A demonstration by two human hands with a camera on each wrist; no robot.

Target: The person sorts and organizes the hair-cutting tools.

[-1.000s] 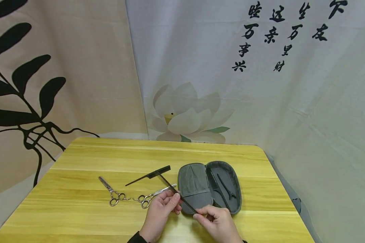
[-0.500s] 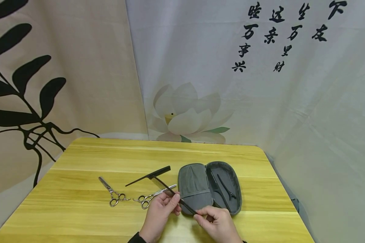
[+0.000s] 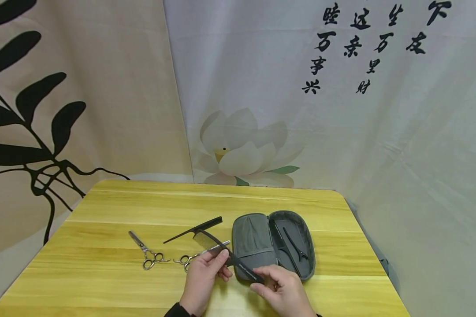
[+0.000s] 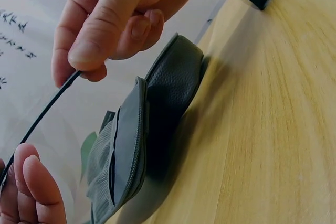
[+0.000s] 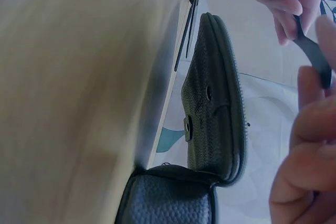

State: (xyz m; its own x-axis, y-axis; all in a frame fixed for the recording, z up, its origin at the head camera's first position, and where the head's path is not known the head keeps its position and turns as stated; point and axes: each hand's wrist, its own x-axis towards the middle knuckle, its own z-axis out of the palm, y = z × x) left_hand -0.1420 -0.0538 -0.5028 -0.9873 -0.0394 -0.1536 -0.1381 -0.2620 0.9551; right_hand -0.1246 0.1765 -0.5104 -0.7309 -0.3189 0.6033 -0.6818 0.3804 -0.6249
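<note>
Both hands hold a black comb point(image 3: 242, 267) above the table in front of the open grey case point(image 3: 254, 237). The left hand point(image 3: 204, 276) pinches it near the toothed part, and the right hand point(image 3: 282, 288) grips the handle end between thumb and fingers. In the left wrist view the comb point(image 4: 39, 118) looks like a thin dark curve between the two hands. The right wrist view shows its flat dark handle point(image 5: 314, 56). A pair of scissors point(image 3: 184, 259) lies partly hidden behind the left hand.
A black tail comb point(image 3: 208, 224) lies behind the held comb. Another pair of scissors point(image 3: 144, 249) rests farther left on the wooden table point(image 3: 103, 281). The case's right half holds a dark comb point(image 3: 284, 247) and a slim black clip-like item point(image 3: 295, 243). A printed cloth hangs behind.
The held comb has turned so that its teeth and broad handle face show more. The left hand has moved slightly left; the right has barely moved.
</note>
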